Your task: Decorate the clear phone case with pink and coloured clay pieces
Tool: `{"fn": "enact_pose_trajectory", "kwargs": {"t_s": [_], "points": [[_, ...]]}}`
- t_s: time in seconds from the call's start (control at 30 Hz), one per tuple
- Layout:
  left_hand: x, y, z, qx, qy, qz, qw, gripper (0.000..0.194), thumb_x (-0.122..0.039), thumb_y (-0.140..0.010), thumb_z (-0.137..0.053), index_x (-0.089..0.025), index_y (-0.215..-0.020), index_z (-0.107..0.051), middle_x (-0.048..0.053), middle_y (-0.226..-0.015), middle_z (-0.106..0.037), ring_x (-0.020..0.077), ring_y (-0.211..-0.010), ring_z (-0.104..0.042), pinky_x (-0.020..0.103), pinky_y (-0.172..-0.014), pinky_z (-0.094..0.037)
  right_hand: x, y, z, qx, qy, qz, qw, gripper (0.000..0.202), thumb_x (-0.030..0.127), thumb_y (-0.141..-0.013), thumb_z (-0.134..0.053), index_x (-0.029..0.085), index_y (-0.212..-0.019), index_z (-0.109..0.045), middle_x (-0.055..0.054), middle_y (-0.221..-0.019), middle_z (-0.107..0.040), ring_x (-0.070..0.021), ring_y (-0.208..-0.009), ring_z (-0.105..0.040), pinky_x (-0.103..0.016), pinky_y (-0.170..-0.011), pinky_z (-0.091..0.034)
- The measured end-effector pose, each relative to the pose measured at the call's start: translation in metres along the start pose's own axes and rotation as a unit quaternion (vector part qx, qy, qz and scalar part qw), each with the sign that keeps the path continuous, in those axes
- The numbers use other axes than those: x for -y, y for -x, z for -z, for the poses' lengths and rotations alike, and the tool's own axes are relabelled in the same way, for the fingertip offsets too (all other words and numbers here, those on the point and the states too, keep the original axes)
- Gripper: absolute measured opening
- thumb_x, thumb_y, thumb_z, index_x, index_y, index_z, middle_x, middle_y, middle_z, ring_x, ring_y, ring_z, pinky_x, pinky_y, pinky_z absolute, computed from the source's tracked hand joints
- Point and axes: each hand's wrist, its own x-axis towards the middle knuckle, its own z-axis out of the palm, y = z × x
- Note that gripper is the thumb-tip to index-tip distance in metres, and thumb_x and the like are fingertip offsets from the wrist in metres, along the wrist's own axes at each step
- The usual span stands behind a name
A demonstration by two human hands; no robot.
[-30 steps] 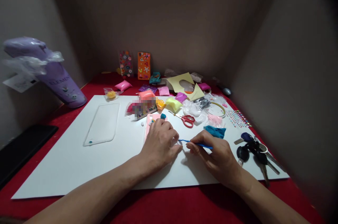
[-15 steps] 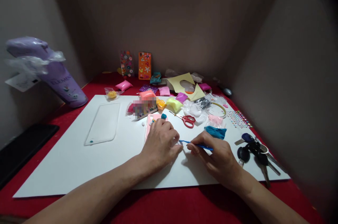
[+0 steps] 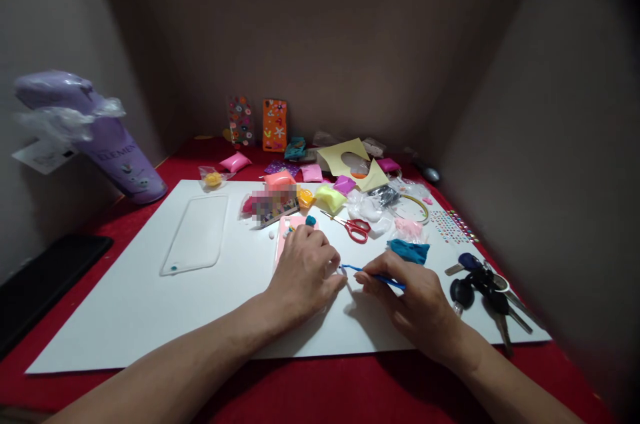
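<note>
A pink phone case [image 3: 283, 232] with small teal, yellow and white pieces lies on the white board [image 3: 125, 317], partly covered by my left hand [image 3: 306, 271]. The fingers of that hand are bent, and a small white piece with a dark dot [image 3: 341, 269] shows by the fingertips. My right hand [image 3: 413, 297] pinches a thin blue tool [image 3: 383, 277], whose tip points left at the small white piece. Whether the tip touches it is too small to tell.
Red scissors [image 3: 357, 230], a teal clay packet [image 3: 409, 251] and keys [image 3: 487, 287] lie beyond and right of my hands. A clear phone case [image 3: 197, 234] is at left. Colourful packets, yellow paper [image 3: 345, 161] and a purple bottle [image 3: 117, 151] stand farther back.
The tip of the blue tool has shifted slightly to the right, and a dark dot now shows on the white piece. My left hand has hardly moved.
</note>
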Motion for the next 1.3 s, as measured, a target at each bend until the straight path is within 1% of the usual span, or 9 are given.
{"fn": "enact_pose_trajectory", "kwargs": {"t_s": [0.1, 0.3, 0.5, 0.7, 0.93, 1.17, 1.3], "points": [[0.0004, 0.0004, -0.0003, -0.001, 0.001, 0.000, 1.000, 0.015, -0.035, -0.075, -0.065, -0.020, -0.074, -0.067, 0.007, -0.084, -0.058, 0.0262, -0.091, -0.043, 0.043, -0.081, -0.037, 0.0004, -0.0007, -0.0001, -0.001, -0.002, 0.000, 1.000, 0.009, 0.016, -0.091, -0.051, 0.018, -0.082, -0.053, 0.000, -0.065, -0.057, -0.0132, -0.055, -0.054, -0.026, -0.053, -0.038], [0.0000, 0.0013, -0.0007, -0.001, 0.000, -0.001, 1.000, 0.010, -0.030, -0.074, -0.066, -0.020, -0.074, -0.067, 0.006, -0.083, -0.058, 0.0260, -0.092, -0.043, 0.042, -0.081, -0.037, 0.0002, 0.0004, -0.0008, 0.016, -0.010, 0.003, 1.000, 0.008, 0.015, -0.090, -0.051, 0.018, -0.083, -0.052, -0.001, -0.067, -0.056, -0.0135, -0.057, -0.054, -0.026, -0.053, -0.038], [0.0003, 0.0004, -0.0001, -0.002, -0.004, 0.000, 1.000, 0.014, -0.033, -0.075, -0.066, -0.019, -0.074, -0.068, 0.006, -0.083, -0.058, 0.0258, -0.092, -0.043, 0.042, -0.080, -0.037, 0.0009, 0.0003, -0.0005, 0.018, -0.012, 0.002, 1.000, 0.008, 0.016, -0.091, -0.051, 0.018, -0.083, -0.053, 0.000, -0.067, -0.056, -0.0135, -0.057, -0.054, -0.026, -0.053, -0.037], [0.0005, 0.0006, 0.0001, -0.001, 0.001, -0.001, 1.000, 0.016, -0.036, -0.075, -0.065, -0.020, -0.074, -0.068, 0.007, -0.083, -0.059, 0.0260, -0.092, -0.043, 0.042, -0.080, -0.037, 0.0014, -0.0004, 0.0004, 0.010, -0.006, -0.014, 1.000, 0.009, 0.018, -0.091, -0.051, 0.018, -0.083, -0.054, -0.001, -0.066, -0.057, -0.0138, -0.057, -0.054, -0.026, -0.054, -0.038], [0.0005, 0.0011, -0.0010, -0.002, 0.001, 0.000, 1.000, 0.014, -0.034, -0.075, -0.066, -0.020, -0.074, -0.067, 0.006, -0.084, -0.058, 0.0256, -0.092, -0.043, 0.041, -0.081, -0.037, 0.0009, 0.0015, -0.0010, 0.029, -0.015, -0.004, 0.999, 0.010, 0.017, -0.092, -0.049, 0.018, -0.083, -0.053, -0.001, -0.066, -0.056, -0.0142, -0.057, -0.054, -0.026, -0.054, -0.038], [0.0015, 0.0012, -0.0015, -0.005, 0.006, -0.002, 1.000, 0.016, -0.036, -0.076, -0.065, -0.020, -0.074, -0.067, 0.006, -0.083, -0.058, 0.0257, -0.092, -0.042, 0.042, -0.081, -0.037, 0.0019, -0.0004, 0.0004, 0.011, -0.016, -0.017, 1.000, 0.011, 0.018, -0.091, -0.050, 0.018, -0.081, -0.053, -0.001, -0.065, -0.056, -0.0139, -0.057, -0.053, -0.026, -0.054, -0.038], [0.0015, 0.0010, -0.0016, -0.003, 0.007, 0.000, 1.000, 0.014, -0.034, -0.074, -0.066, -0.019, -0.074, -0.067, 0.006, -0.083, -0.059, 0.0257, -0.092, -0.043, 0.041, -0.081, -0.037, 0.0018, -0.0006, -0.0004, 0.022, -0.015, -0.006, 1.000, 0.010, 0.017, -0.091, -0.049, 0.018, -0.082, -0.054, -0.001, -0.066, -0.056, -0.0140, -0.057, -0.053, -0.026, -0.053, -0.039]]}}
